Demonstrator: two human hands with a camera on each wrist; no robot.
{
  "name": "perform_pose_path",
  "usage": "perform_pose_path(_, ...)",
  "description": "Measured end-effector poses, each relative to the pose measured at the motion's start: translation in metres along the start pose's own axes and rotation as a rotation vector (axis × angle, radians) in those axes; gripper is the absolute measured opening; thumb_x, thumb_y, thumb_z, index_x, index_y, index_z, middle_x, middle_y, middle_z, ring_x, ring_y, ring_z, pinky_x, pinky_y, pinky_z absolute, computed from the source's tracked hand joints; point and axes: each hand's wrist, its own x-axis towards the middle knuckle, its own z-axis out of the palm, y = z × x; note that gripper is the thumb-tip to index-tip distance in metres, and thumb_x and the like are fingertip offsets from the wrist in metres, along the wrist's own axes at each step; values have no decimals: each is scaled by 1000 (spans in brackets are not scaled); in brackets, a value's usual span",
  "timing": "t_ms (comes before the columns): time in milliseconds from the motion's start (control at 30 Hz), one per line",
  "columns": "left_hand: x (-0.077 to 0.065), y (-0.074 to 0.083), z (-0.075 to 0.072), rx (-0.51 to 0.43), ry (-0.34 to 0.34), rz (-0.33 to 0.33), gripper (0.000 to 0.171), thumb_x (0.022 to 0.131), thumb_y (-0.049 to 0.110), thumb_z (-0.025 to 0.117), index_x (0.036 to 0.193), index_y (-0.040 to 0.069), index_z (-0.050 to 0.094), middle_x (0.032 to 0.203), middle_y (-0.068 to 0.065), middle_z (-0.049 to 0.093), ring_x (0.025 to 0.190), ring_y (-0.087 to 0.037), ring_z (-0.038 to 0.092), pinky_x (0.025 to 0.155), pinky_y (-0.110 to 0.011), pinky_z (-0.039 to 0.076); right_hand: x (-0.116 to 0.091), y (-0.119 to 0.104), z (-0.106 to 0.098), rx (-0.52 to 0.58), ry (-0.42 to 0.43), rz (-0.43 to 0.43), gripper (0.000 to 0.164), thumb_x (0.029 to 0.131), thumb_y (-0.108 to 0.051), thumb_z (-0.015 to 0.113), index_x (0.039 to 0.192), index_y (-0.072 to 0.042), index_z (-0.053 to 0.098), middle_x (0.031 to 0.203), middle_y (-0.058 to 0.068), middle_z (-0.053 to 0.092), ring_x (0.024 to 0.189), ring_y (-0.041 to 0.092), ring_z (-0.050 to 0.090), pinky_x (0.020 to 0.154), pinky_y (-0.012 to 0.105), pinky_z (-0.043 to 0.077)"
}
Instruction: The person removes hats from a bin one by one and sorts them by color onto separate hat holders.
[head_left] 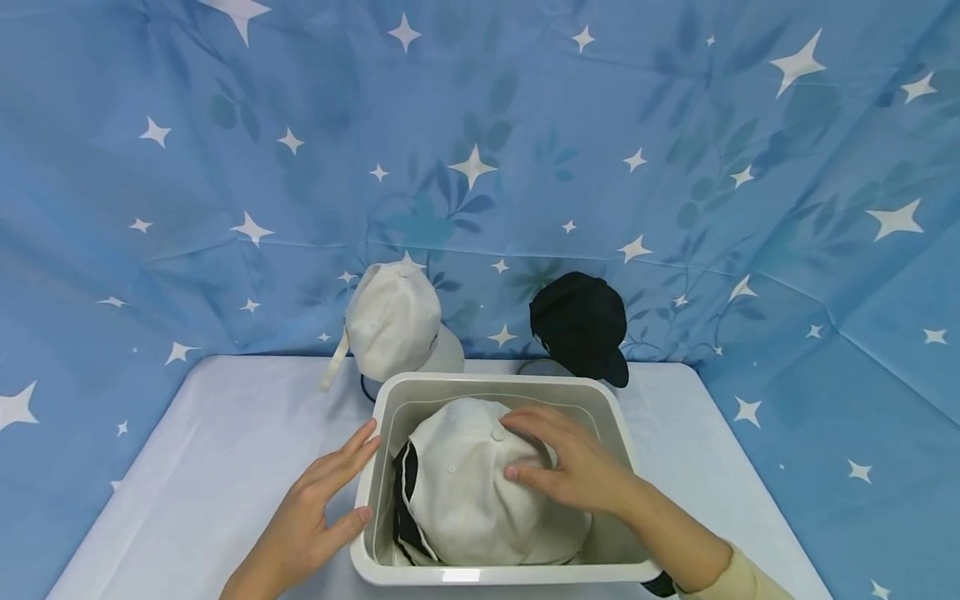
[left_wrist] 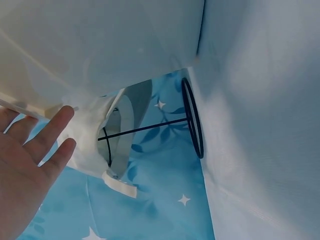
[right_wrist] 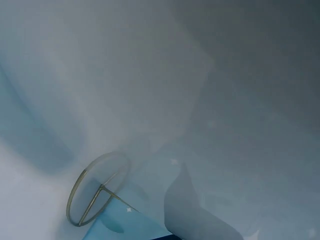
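A white cap (head_left: 472, 487) lies crown up in a light grey plastic bin (head_left: 435, 575), with black fabric (head_left: 406, 517) showing at its left side. My right hand (head_left: 566, 458) is over the right part of its crown, thumb and fingers spread apart; whether they touch the cloth I cannot tell. The left hand (head_left: 311, 508) is at the bin's left rim, fingers extended. In the left wrist view, that hand (left_wrist: 25, 165) appears beside the bin wall (left_wrist: 100, 45). The right wrist view does not show the right hand.
Behind the bin, another white cap (head_left: 393, 321) hangs on a black wire stand (left_wrist: 192, 117). A black cap (head_left: 581, 325) is at back right, near a brass-coloured ring base (right_wrist: 75, 195). A small black piece (head_left: 660, 585) shows under the right forearm. Starry blue cloth (head_left: 480, 208) backs the white table (head_left: 247, 417).
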Motion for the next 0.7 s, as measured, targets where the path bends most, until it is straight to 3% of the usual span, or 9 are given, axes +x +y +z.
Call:
perform_pose_path(300, 0, 0, 1, 4, -6, -7, 76, 81, 2, 73, 154, 6, 52, 164, -11, 42, 146, -15, 45, 114, -16, 26, -1, 5, 1, 107, 73, -115, 37, 90, -12, 82, 126, -13, 73, 117, -6, 71, 100, 11, 64, 87, 33, 55)
perform_pose_path(533, -1, 1, 0, 8, -19, -19, 76, 83, 3, 74, 155, 7, 51, 165, -10, 41, 147, -15, 44, 114, -16, 27, 2, 9, 2, 265, 78, -139, 28, 89, -4, 82, 115, -11, 77, 103, -1, 75, 88, 12, 67, 79, 31, 57)
perform_pose_path(700, -1, 1, -2, -9, -39, -30, 73, 88, 7, 74, 156, 9, 50, 166, -9, 40, 149, -16, 42, 114, -18, 29, 4, 11, -1, 320, 73, -99, 21, 87, -6, 84, 107, -12, 80, 94, -4, 76, 82, 11, 67, 76, 30, 57)
